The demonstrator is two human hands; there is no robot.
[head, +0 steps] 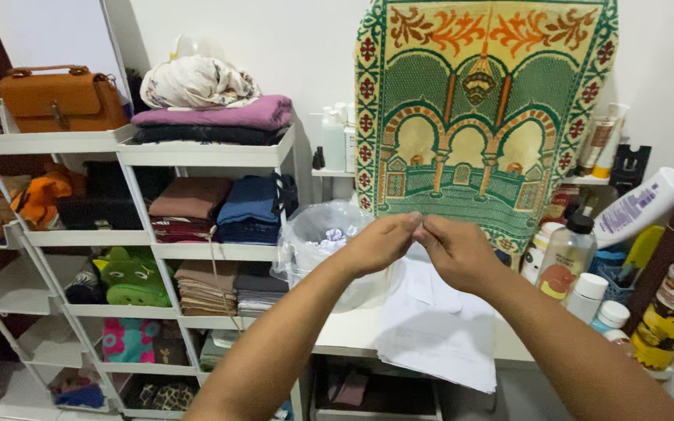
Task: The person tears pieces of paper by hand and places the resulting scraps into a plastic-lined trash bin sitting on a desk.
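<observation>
Head view: both hands, left hand (380, 243) and right hand (455, 251), pinch-grip the green-gold arched rug (484, 117).

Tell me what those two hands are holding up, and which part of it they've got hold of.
Both the left hand and the right hand pinch the bottom edge of the green patterned prayer mat, fingertips side by side at its middle.
</observation>
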